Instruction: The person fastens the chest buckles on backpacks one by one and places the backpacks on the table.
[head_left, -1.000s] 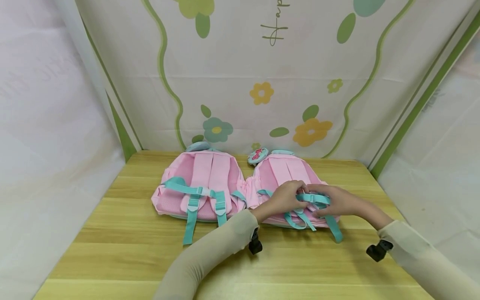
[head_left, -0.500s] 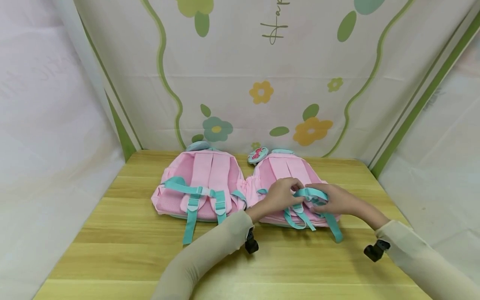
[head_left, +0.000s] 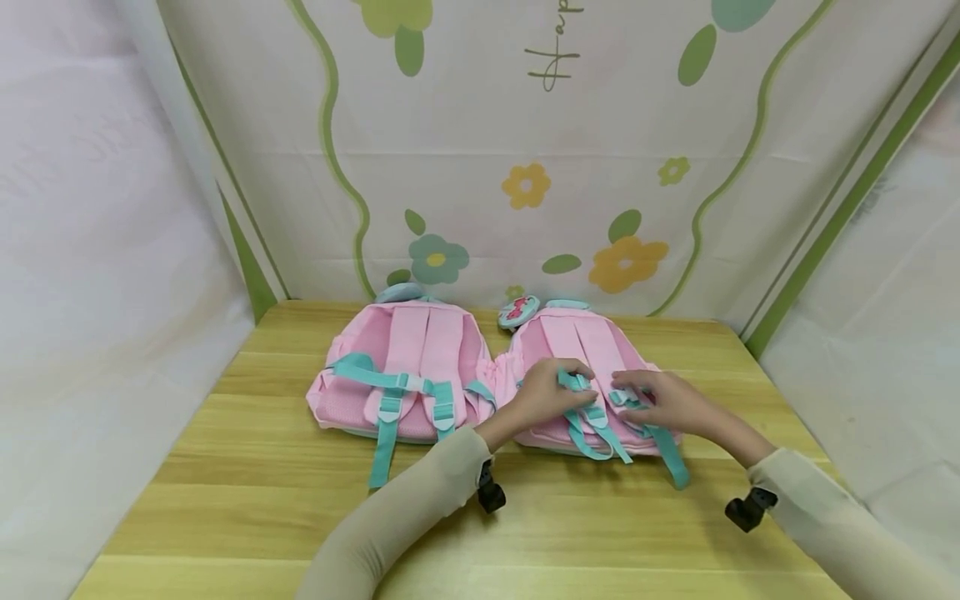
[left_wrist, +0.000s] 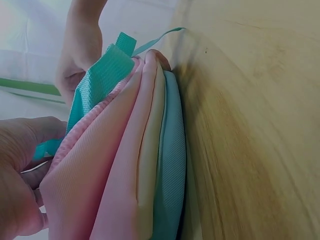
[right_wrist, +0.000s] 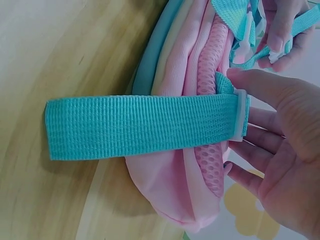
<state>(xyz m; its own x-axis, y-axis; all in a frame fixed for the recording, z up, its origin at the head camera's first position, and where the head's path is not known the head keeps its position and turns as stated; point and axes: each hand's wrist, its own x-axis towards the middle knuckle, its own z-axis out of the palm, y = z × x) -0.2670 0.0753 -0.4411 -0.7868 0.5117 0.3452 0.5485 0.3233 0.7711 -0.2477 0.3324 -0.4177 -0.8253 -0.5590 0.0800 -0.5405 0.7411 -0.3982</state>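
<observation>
The right-hand pink backpack [head_left: 597, 335] lies with its shoulder straps facing up. My left hand [head_left: 546, 390] pinches a teal webbing strap [head_left: 573, 381] over its left shoulder strap; in the right wrist view a white plastic buckle piece [right_wrist: 276, 56] shows at those fingertips. My right hand [head_left: 678, 406] is at the other shoulder strap, thumb and fingers spread around a short teal strap with a white buckle [head_left: 621, 397]. Seen from the right wrist, its fingers are straight beside a white slider [right_wrist: 241, 115], from which a wide teal strap end [right_wrist: 135, 126] hangs.
A second pink backpack [head_left: 405, 342] lies to the left, its teal chest strap [head_left: 367, 374] running across the shoulder straps. Round teal charms [head_left: 519, 312] sit at the tops of the bags. The wooden table [head_left: 315, 500] meets a flower-printed cloth [head_left: 450, 192] behind.
Both hands were together on the teal chest strap. They are now apart: the left hand has moved left with its strap piece, and the right hand's fingers have spread.
</observation>
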